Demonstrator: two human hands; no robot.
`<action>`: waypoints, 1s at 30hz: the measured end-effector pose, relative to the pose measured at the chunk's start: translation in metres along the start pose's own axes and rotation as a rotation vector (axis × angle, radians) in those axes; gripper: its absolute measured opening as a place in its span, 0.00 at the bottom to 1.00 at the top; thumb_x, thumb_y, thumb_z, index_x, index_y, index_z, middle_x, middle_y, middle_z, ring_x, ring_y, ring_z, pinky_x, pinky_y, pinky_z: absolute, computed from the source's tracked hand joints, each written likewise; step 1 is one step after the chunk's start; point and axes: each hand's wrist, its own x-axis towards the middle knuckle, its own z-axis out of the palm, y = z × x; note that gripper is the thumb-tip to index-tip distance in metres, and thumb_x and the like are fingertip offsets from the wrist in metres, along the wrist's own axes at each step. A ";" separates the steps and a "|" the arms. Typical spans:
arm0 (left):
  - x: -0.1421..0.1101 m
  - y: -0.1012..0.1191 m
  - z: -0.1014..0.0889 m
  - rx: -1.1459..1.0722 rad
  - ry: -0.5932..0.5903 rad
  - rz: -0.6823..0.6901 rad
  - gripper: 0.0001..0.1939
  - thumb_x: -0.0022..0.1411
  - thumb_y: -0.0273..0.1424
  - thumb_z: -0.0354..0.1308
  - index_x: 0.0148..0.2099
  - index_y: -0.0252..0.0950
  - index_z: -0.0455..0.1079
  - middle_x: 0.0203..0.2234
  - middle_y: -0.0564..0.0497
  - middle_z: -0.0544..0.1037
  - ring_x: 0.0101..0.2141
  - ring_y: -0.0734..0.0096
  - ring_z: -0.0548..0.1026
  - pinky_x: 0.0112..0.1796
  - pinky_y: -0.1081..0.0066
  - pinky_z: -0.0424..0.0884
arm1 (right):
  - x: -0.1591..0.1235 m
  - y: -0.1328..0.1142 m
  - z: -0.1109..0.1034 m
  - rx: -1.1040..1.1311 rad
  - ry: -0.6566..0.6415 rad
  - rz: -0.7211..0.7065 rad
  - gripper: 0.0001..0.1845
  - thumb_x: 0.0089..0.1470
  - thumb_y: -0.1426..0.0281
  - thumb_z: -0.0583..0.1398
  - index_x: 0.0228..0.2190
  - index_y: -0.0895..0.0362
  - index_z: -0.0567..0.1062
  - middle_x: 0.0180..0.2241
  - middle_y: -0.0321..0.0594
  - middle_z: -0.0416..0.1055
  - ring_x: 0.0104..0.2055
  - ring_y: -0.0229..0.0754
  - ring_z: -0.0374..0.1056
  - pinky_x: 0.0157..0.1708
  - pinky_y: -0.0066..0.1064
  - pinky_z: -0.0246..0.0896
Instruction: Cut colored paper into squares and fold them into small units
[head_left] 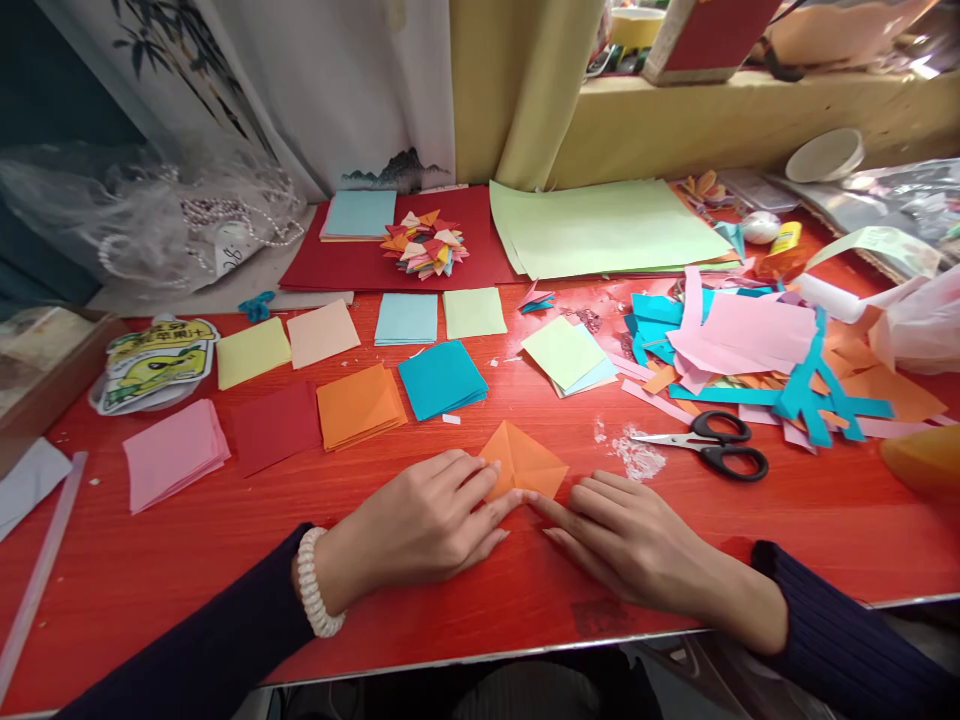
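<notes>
A creased square of orange origami paper [525,455] lies on the red table in front of me, one corner pointing away and its near edge folded. My left hand [420,515] bears on its left side, index fingertip at the near edge and other fingers on the left corner. From the right, my right hand [630,540] presses its index fingertip on the same near edge, beside the left fingertip. Both thumbs rest low, close to the tabletop. Part of the paper's left side is hidden under my fingers.
Black-handled scissors [712,443] lie right of my hands, near paper scraps [750,340]. Beyond are stacks of blue [442,380], orange [360,408], red [274,428] and pink [176,455] squares. A folded paper ring [426,245] sits on red card [337,262].
</notes>
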 end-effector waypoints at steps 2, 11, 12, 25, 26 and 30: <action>0.000 -0.001 0.000 -0.006 -0.006 0.013 0.16 0.62 0.33 0.51 0.50 0.32 0.68 0.38 0.44 0.76 0.37 0.64 0.73 0.38 0.65 0.71 | 0.000 0.000 0.001 -0.003 -0.013 0.018 0.14 0.57 0.74 0.54 0.43 0.66 0.73 0.22 0.39 0.63 0.25 0.38 0.57 0.24 0.31 0.54; -0.001 -0.002 0.001 -0.029 -0.003 0.012 0.16 0.61 0.33 0.52 0.49 0.31 0.68 0.40 0.44 0.75 0.37 0.64 0.73 0.39 0.64 0.71 | 0.001 0.000 0.001 0.020 0.006 0.025 0.14 0.57 0.75 0.53 0.42 0.65 0.73 0.22 0.39 0.64 0.25 0.38 0.58 0.24 0.31 0.55; 0.000 -0.003 0.001 -0.032 -0.003 0.013 0.16 0.61 0.33 0.52 0.49 0.31 0.68 0.40 0.43 0.75 0.37 0.64 0.73 0.39 0.64 0.71 | 0.000 0.000 0.001 0.019 0.004 0.025 0.14 0.57 0.74 0.53 0.42 0.65 0.73 0.22 0.39 0.64 0.25 0.38 0.58 0.24 0.31 0.55; -0.001 0.012 0.002 0.134 0.045 0.015 0.20 0.62 0.37 0.51 0.50 0.26 0.67 0.40 0.40 0.77 0.41 0.59 0.76 0.41 0.63 0.74 | 0.006 -0.004 0.000 -0.084 -0.046 0.017 0.14 0.58 0.75 0.51 0.41 0.66 0.74 0.17 0.35 0.66 0.18 0.35 0.60 0.20 0.31 0.51; -0.001 0.013 0.001 0.143 0.040 0.020 0.21 0.62 0.37 0.51 0.50 0.25 0.67 0.40 0.39 0.77 0.41 0.58 0.76 0.41 0.63 0.74 | 0.005 -0.004 0.001 -0.106 -0.044 0.012 0.14 0.58 0.75 0.51 0.41 0.67 0.74 0.16 0.35 0.66 0.17 0.36 0.60 0.19 0.31 0.50; -0.002 0.008 -0.004 0.051 0.078 0.013 0.17 0.63 0.35 0.51 0.45 0.26 0.70 0.39 0.39 0.78 0.41 0.60 0.76 0.41 0.64 0.74 | -0.002 0.001 0.001 -0.119 -0.080 0.033 0.15 0.57 0.74 0.53 0.44 0.65 0.72 0.17 0.35 0.67 0.18 0.36 0.61 0.20 0.32 0.49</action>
